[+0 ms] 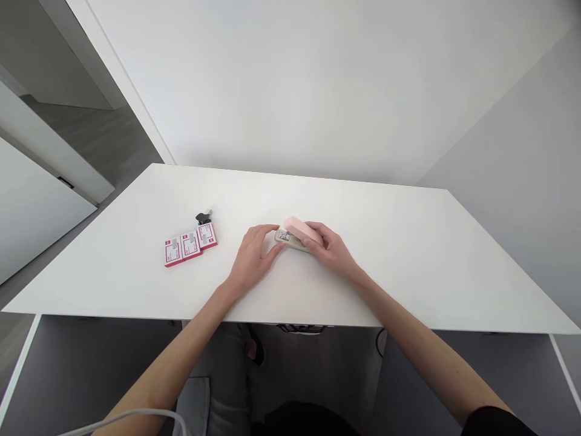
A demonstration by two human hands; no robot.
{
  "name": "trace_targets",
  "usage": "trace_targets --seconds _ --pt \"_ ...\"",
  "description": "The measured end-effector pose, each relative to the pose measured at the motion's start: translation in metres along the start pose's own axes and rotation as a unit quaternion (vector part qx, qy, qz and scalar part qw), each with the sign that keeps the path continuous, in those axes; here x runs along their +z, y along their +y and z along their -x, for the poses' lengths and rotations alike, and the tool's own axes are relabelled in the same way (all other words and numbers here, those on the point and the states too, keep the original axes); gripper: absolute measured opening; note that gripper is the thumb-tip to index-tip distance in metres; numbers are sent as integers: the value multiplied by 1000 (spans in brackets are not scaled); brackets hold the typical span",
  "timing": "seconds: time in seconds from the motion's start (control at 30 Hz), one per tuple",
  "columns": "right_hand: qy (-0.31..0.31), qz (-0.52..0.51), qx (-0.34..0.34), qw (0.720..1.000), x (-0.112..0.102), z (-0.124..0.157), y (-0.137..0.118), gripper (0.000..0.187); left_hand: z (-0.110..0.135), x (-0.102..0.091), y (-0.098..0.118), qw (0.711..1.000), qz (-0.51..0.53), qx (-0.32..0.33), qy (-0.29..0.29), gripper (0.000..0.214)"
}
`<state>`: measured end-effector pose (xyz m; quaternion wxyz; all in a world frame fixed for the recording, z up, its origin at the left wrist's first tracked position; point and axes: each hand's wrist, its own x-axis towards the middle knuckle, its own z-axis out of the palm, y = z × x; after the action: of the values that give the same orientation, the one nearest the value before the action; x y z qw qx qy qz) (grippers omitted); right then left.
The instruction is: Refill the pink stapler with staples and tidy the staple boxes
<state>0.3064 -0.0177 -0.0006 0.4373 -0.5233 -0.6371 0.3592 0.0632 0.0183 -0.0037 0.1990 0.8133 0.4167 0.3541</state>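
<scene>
Both ends of a pink and beige stapler [300, 229] are taken up by bare hands near the middle of a white table [394, 254]. The pink top is gripped by the right hand [334, 253], with the thumb on the near side and the fingers curled over the far side. The top is angled across the beige base. By the left hand [249, 259], the base's left end is lightly held, it seems, between thumb and fingertips, a wide gap being left behind them; how firmly cannot be told.

For good handling, the base should be pinned flat, the top moved in line with it, and the left fingertips kept out of the closing gap.

Left of the hands, three red and white boxes [191, 244] are lined up, with a small black item [204, 217] just beyond. Ample bare surface is offered to the right and beyond the stapler, up to the wall [290, 85]. The near edge is crossed by both forearms, so sideways sweeps leftward should be kept short.
</scene>
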Motion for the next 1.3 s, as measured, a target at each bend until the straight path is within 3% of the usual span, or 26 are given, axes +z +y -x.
trace_targets --seconds 0.27,0.6,1.3 --pt "-64 11 -49 997 7 1 -2 41 -5 2 1 999 22 7 -27 31" --pt "-34 56 -112 992 17 2 6 29 -2 2 1 998 49 9 -36 25" --pt "-35 36 -95 994 18 6 2 27 0 2 2 999 38 23 -26 28"
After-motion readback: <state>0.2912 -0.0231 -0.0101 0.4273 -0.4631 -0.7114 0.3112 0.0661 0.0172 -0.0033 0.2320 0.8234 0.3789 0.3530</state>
